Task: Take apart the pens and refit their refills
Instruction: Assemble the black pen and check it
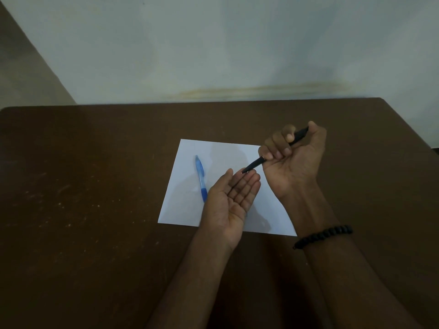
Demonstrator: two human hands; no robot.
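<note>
My right hand (293,157) is closed around a black pen (254,165), held above the white sheet of paper (221,153). The pen slants down to the left, and its tip hovers at the fingertips of my left hand (234,198). That hand lies palm up, fingers apart, holding nothing. A blue pen (200,176) rests whole on the left part of the paper, its darker grip end nearest me and partly behind my left hand.
The paper lies in the middle of a dark brown table (95,186). A pale wall (213,55) rises behind the table's far edge. A black bead bracelet (323,236) circles my right wrist.
</note>
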